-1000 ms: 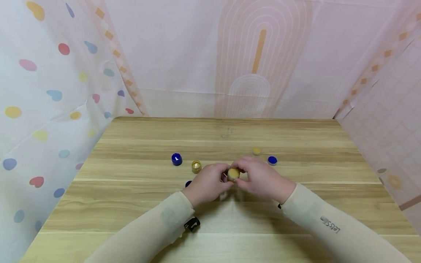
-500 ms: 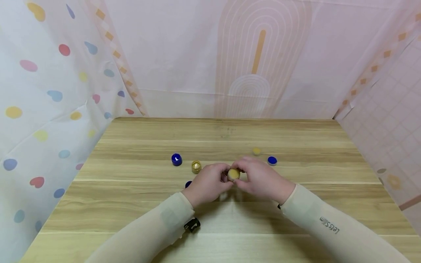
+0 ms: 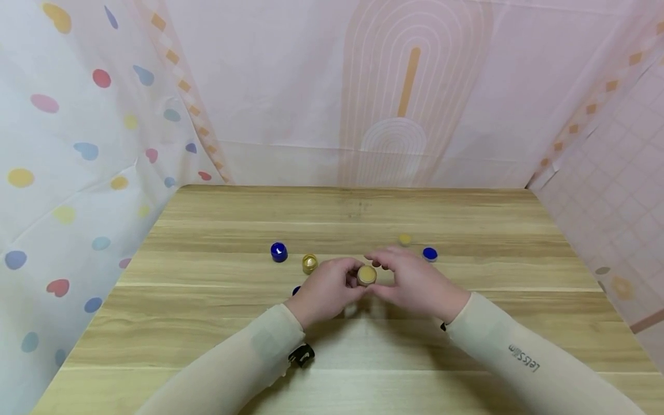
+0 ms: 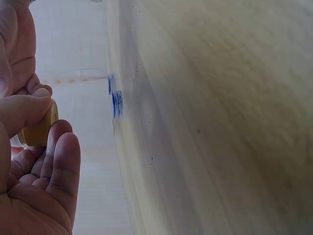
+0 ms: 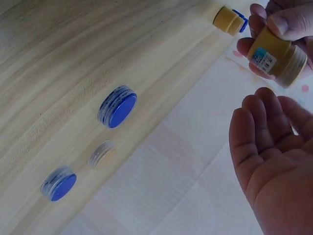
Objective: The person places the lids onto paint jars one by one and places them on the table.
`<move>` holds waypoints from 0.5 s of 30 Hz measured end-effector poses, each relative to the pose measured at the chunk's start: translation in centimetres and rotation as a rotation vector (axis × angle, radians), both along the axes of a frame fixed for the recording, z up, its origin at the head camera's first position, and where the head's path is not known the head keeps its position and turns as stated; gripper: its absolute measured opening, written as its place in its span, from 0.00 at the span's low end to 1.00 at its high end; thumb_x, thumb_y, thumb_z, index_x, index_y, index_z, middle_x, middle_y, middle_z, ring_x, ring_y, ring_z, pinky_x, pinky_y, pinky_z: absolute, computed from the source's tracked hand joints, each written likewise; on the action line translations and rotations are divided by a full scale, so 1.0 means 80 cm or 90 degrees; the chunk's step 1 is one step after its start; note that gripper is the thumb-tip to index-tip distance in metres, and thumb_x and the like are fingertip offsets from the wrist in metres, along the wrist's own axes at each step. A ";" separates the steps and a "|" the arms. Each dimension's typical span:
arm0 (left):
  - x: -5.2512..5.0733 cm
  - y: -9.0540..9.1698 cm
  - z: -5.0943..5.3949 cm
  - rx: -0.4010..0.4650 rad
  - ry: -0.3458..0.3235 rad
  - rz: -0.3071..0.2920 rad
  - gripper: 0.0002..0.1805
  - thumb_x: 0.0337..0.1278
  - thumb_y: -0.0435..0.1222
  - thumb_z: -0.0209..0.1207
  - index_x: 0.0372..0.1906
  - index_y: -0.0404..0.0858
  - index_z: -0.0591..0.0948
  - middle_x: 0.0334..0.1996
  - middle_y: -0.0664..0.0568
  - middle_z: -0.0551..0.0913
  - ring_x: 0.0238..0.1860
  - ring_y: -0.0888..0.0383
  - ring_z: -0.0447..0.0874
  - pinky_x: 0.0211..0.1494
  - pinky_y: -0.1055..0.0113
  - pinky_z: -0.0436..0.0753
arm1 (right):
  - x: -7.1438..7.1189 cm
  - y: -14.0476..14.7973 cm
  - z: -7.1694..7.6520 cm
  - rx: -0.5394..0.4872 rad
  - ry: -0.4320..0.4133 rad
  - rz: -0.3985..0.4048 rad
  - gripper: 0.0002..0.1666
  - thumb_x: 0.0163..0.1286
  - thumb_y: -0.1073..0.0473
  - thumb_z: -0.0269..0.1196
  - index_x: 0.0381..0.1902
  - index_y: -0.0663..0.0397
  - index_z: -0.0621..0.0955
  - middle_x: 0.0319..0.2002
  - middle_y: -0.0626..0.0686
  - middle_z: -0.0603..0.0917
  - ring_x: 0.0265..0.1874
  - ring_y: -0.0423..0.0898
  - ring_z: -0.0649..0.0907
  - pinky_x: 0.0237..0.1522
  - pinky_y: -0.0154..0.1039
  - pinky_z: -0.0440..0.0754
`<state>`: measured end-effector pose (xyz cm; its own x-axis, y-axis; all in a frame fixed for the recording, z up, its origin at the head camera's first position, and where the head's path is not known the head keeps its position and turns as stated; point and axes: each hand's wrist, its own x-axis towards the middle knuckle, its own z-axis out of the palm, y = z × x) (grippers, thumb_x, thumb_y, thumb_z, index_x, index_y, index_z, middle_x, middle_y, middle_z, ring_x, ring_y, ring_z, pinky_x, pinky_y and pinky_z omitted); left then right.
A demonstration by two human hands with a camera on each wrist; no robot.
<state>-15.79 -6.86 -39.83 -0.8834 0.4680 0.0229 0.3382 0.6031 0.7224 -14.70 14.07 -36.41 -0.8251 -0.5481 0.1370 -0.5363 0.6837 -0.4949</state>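
A yellow jar with a yellow-topped clear lid [image 3: 366, 275] is gripped by the left hand [image 3: 324, 294], thumb on one side and fingers on the other. In the right wrist view the jar [image 5: 271, 54] lies tilted, its label showing. The right hand [image 3: 417, 283] is beside it; its fingers [image 5: 264, 115] are extended and apart from the jar, palm showing. Whether its thumb touches the jar cannot be told. In the left wrist view the left hand [image 4: 41, 196] curls around the partly hidden jar [image 4: 38, 131].
A blue jar [image 3: 279, 252] and an open yellow jar [image 3: 309, 264] stand left of the hands. Part of a blue thing [image 3: 297, 290] shows behind the left hand. A yellow lid [image 3: 404, 238] and blue lid [image 3: 429, 253] lie right; the right wrist view shows another blue lid [image 5: 117, 106].
The right hand's fingers have come off the jar's lid and spread away from it. The jar has shifted slightly left, still in the left hand.
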 end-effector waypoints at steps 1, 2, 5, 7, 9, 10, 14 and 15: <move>0.000 0.000 0.000 0.000 0.001 -0.001 0.09 0.65 0.38 0.71 0.46 0.41 0.85 0.33 0.59 0.84 0.34 0.64 0.81 0.40 0.70 0.82 | 0.000 0.001 0.000 -0.002 0.004 0.008 0.31 0.67 0.54 0.76 0.65 0.58 0.82 0.56 0.53 0.86 0.54 0.51 0.85 0.56 0.48 0.85; 0.000 0.000 0.001 -0.001 0.000 -0.003 0.08 0.65 0.38 0.71 0.45 0.41 0.85 0.33 0.59 0.84 0.34 0.64 0.81 0.40 0.70 0.82 | -0.001 0.001 0.000 -0.003 0.010 0.019 0.30 0.67 0.56 0.75 0.64 0.57 0.82 0.56 0.53 0.86 0.54 0.50 0.85 0.56 0.48 0.85; 0.000 0.000 0.002 -0.004 -0.003 -0.007 0.08 0.65 0.37 0.71 0.45 0.41 0.85 0.34 0.59 0.85 0.34 0.65 0.82 0.40 0.70 0.83 | -0.001 0.002 -0.001 0.001 0.027 0.037 0.25 0.68 0.58 0.74 0.62 0.56 0.84 0.55 0.51 0.87 0.54 0.49 0.86 0.56 0.45 0.86; 0.000 0.000 0.002 -0.007 -0.003 -0.009 0.08 0.65 0.38 0.71 0.44 0.41 0.85 0.34 0.59 0.85 0.34 0.65 0.82 0.40 0.70 0.83 | -0.002 0.001 -0.001 0.003 0.032 0.042 0.23 0.68 0.58 0.74 0.60 0.55 0.85 0.54 0.50 0.87 0.53 0.48 0.86 0.55 0.43 0.86; 0.000 0.000 0.003 -0.008 -0.001 -0.009 0.08 0.65 0.38 0.71 0.44 0.41 0.85 0.34 0.59 0.85 0.34 0.65 0.82 0.40 0.70 0.83 | -0.002 0.000 -0.001 0.004 0.032 0.041 0.22 0.69 0.58 0.73 0.59 0.54 0.86 0.52 0.49 0.87 0.51 0.48 0.86 0.53 0.43 0.86; -0.001 0.001 0.003 -0.008 0.000 -0.009 0.08 0.65 0.38 0.71 0.45 0.41 0.85 0.34 0.59 0.85 0.35 0.66 0.82 0.40 0.70 0.83 | -0.002 0.000 -0.001 0.005 0.033 0.040 0.21 0.69 0.58 0.74 0.58 0.54 0.86 0.52 0.49 0.87 0.51 0.47 0.86 0.53 0.42 0.86; 0.000 0.001 0.003 -0.012 0.004 -0.007 0.09 0.65 0.37 0.70 0.47 0.40 0.86 0.34 0.59 0.85 0.35 0.66 0.82 0.41 0.70 0.83 | -0.001 -0.001 -0.001 0.005 0.030 0.030 0.19 0.68 0.58 0.74 0.55 0.53 0.87 0.50 0.48 0.87 0.50 0.46 0.86 0.53 0.43 0.86; 0.000 0.001 0.003 -0.012 0.002 -0.007 0.10 0.65 0.37 0.70 0.47 0.40 0.86 0.34 0.59 0.85 0.35 0.66 0.82 0.41 0.70 0.83 | -0.001 -0.002 -0.001 0.006 0.030 0.024 0.18 0.68 0.57 0.74 0.54 0.52 0.87 0.49 0.47 0.87 0.50 0.46 0.85 0.53 0.43 0.86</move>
<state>-15.81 -6.75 -39.57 -0.8782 0.4780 0.0173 0.3475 0.6128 0.7097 -14.79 13.94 -36.50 -0.7971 -0.5796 0.1695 -0.5836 0.6673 -0.4627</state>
